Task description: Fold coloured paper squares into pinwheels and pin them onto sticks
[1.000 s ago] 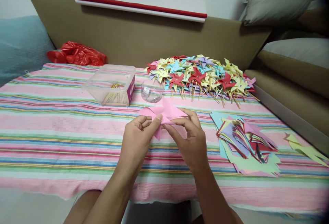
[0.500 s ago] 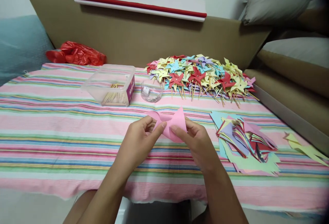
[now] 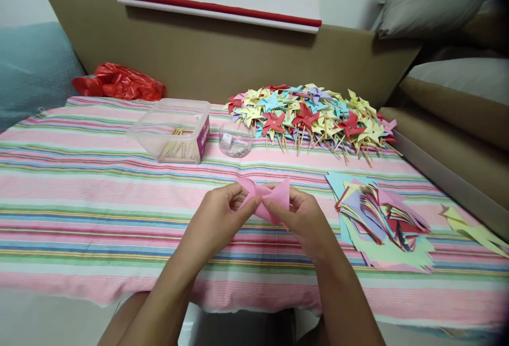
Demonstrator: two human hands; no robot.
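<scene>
A pink paper pinwheel [image 3: 281,193], its blades curled in toward the middle, is held up between both my hands above the striped cloth [image 3: 119,224]. My left hand [image 3: 226,211] pinches its left side, thumb pressed near the centre. On the other side my right hand [image 3: 298,213] grips it, the thumb tip meeting the left one at the middle. Fingers behind the paper are partly hidden. Beyond the hands stand a round clear dish [image 3: 235,142] of small metal pieces and a clear plastic box [image 3: 169,123] with wooden sticks inside.
Finished pinwheels on sticks [image 3: 306,118] form a colourful heap at the back. To the right lies a stack of cut coloured paper [image 3: 382,219], with a yellow paper piece [image 3: 473,227] farther right. A red plastic bag [image 3: 123,82] sits back left, before a brown board [image 3: 199,54].
The pink paper's upper right point has folded lower, and the blades sit closer to the centre. My thumbs have come together at the middle.
</scene>
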